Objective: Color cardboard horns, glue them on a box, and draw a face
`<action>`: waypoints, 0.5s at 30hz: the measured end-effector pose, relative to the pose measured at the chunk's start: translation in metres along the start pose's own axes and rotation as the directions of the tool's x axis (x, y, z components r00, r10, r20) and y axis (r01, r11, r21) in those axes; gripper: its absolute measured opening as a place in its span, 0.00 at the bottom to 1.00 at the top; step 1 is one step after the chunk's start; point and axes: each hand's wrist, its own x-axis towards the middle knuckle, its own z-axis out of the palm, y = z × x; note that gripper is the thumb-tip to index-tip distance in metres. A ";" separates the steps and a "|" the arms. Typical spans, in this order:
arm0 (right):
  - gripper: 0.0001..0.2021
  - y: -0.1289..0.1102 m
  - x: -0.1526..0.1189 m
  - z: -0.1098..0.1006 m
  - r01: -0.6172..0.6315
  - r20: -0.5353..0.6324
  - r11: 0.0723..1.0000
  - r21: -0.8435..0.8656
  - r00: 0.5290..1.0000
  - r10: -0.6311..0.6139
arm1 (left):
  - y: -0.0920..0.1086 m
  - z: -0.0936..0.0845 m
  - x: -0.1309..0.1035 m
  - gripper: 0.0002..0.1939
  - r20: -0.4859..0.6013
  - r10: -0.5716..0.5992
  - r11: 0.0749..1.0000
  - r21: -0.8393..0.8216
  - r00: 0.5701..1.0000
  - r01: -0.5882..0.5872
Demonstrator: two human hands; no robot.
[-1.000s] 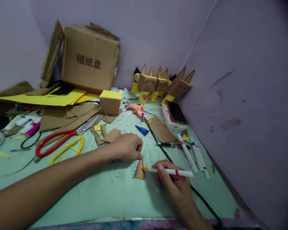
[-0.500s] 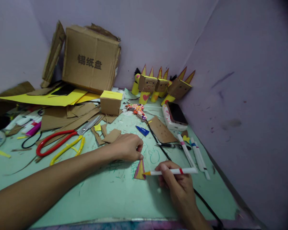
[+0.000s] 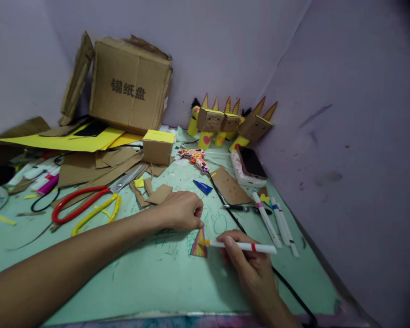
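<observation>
My right hand grips a white marker with a red band, its orange-yellow tip touching the right side of a small triangle. The triangle lies flat on the table, yellow inside with purple-red borders along its edges. From the left, my left hand reaches over with curled fingers, its fingertips pinning the triangle's upper point. Green drawn lines mark the table surface around both hands.
Big scissors lie left of my hands by cardboard scraps. A glue gun trails a black cord past my right hand. Markers and a phone are to the right. Cardboard figures, a small box and a carton stand behind.
My right hand and the marker have shifted slightly left and up, bringing the tip further onto the triangle. My left hand has stayed in place.
</observation>
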 end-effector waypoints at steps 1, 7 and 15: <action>0.15 0.000 0.001 0.000 0.021 0.006 1.000 -0.016 1.000 -0.020 | 0.000 0.000 0.000 0.08 -0.002 0.000 1.000 -0.008 1.000 0.000; 0.16 0.001 0.001 0.001 -0.021 0.012 1.000 0.012 1.000 0.021 | -0.002 -0.008 -0.006 0.09 0.001 0.060 0.989 -0.137 0.998 -0.060; 0.18 0.006 0.001 0.003 -0.062 0.010 0.996 0.071 0.998 0.061 | 0.000 -0.060 -0.023 0.14 -0.123 0.009 0.830 -0.553 0.992 -0.076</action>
